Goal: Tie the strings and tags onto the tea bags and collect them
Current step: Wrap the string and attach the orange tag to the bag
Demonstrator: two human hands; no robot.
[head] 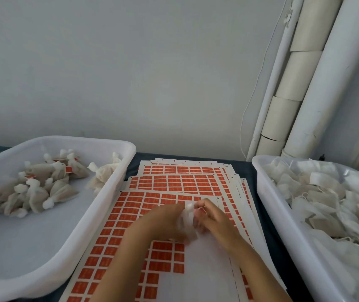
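Both hands meet over the sheets of orange tags (174, 184) in the middle. My left hand (163, 221) and my right hand (213, 216) both pinch one white tea bag (187, 216) between them, its bunched top pointing up at the fingertips. A small orange tag shows by my right fingertips. Tied tea bags with orange tags (39, 188) lie heaped in the white tray on the left (65, 253). Loose flat tea bags with strings (327, 199) fill the white tray on the right (283, 232).
The tag sheets are stacked in overlapping layers on a dark table between the two trays; the nearest sheet has a bare white patch where tags are gone. White pipes (318, 83) and a thin cable run up the wall at the back right.
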